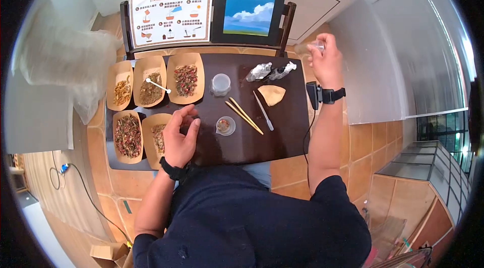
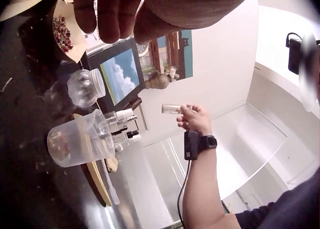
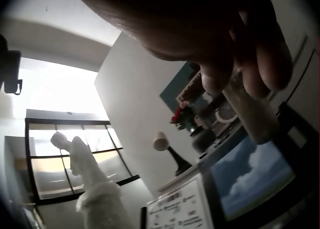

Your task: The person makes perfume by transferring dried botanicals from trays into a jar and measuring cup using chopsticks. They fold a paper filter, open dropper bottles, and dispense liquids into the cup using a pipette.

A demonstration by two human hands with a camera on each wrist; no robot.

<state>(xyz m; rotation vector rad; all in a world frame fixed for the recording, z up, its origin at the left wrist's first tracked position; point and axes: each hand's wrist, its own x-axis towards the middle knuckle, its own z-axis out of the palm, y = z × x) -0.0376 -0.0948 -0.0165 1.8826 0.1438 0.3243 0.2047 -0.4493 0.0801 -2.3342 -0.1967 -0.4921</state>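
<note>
Raised past the table's right side, my right hand (image 1: 326,61) pinches a small clear glass vial (image 1: 308,48), held sideways in the left wrist view (image 2: 171,109). My left hand (image 1: 181,137) hovers with relaxed fingers over the near left part of the table, beside a paper tray of dried petals (image 1: 157,139), and holds nothing. To its right stands a clear plastic cup (image 1: 225,126) with some dried bits inside. A round clear jar (image 1: 221,84) stands behind that cup.
Several paper trays of dried plants (image 1: 185,77) fill the table's left side, a white spoon (image 1: 159,85) across one. Chopsticks (image 1: 244,116), a pipette (image 1: 263,112), a tan pouch (image 1: 271,95) and spray bottles (image 1: 259,72) lie at right. An instruction sheet (image 1: 170,16) stands behind.
</note>
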